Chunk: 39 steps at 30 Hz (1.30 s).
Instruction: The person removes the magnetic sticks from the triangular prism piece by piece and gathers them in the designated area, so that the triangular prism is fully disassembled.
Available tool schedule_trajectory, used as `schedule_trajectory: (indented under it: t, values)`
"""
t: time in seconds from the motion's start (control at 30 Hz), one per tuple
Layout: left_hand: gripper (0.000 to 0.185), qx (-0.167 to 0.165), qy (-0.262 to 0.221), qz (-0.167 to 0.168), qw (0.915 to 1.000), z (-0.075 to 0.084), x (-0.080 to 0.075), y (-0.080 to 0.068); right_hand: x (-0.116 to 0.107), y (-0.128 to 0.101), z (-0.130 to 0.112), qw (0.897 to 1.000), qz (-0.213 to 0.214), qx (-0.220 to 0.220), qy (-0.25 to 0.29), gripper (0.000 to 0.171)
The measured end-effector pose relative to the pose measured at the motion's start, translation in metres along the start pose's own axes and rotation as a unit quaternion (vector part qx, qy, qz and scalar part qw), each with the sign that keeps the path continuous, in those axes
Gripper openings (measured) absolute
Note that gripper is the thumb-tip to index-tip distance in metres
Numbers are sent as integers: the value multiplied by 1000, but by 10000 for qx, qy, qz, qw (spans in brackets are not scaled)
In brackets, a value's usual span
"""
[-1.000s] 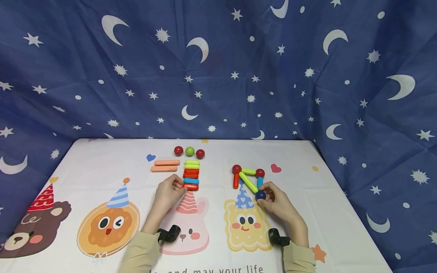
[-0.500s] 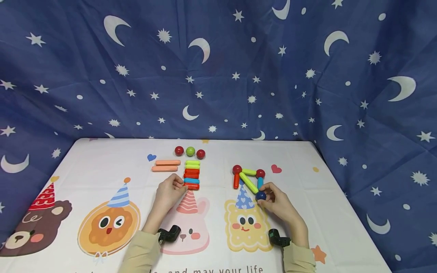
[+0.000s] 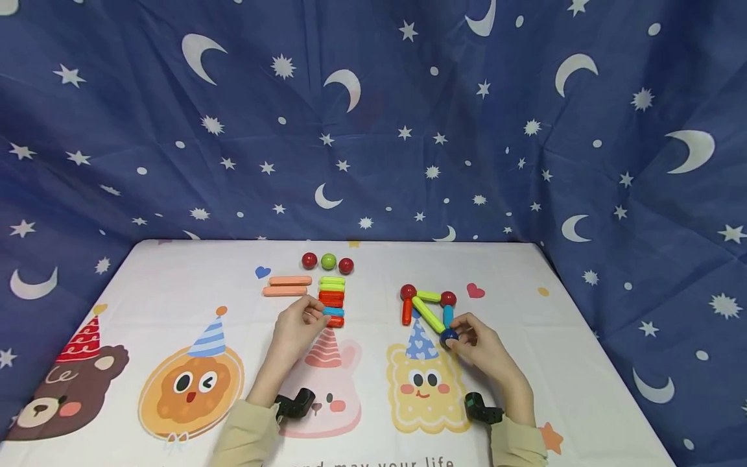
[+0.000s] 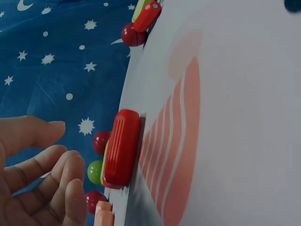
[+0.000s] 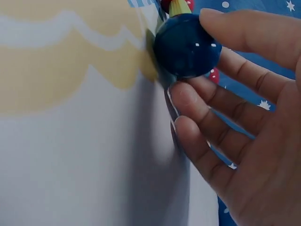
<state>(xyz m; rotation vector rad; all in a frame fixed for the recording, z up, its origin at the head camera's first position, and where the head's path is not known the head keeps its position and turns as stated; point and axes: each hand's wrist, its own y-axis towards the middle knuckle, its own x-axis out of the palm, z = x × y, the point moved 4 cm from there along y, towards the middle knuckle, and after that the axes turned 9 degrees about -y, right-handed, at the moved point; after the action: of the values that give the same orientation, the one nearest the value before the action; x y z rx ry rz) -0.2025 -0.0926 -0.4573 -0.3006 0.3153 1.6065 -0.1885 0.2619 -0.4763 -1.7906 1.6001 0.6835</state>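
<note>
My left hand (image 3: 296,329) hovers at the near end of a column of short sticks, with nothing between its loosely bent fingers. In the left wrist view the nearest red stick (image 4: 121,150) lies beside the fingertips, apart from them. The blue stick (image 3: 334,312) is just beyond it, partly overlapped by the fingers. My right hand (image 3: 483,350) pinches a glossy dark blue ball (image 5: 187,46) between thumb and fingers. That ball joins a long yellow-green stick (image 3: 428,315) and a blue stick (image 3: 448,315), part of a figure with two red balls, one being the upper left ball (image 3: 408,292).
Two salmon sticks (image 3: 286,291) lie left of the column. Behind it sit two red balls and a green ball (image 3: 329,261) in a row. A red stick (image 3: 406,311) hangs off the figure's left ball. The white printed tablecloth (image 3: 560,363) meets a blue starry curtain (image 3: 373,117).
My left hand has let go of the nearest red stick and risen slightly, shifting right over the column's end. The right hand stays on the dark blue ball. The head view has shifted slightly.
</note>
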Motion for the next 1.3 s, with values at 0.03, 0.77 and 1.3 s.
schedule_trajectory:
  t: [0.03,0.77,1.3]
  values:
    - [17,40,-49,-51,10000,2,2,-1,-2,0,0,9999,23,-67,-75,28]
    - [18,455,-669,-756,9938,28,99,20,-17,44,-66,9888,-145,-1415,-461,18]
    - [35,276,-130,-542,9981,26,148,34,11,87,-78,9838,-319,-1619,-698,29]
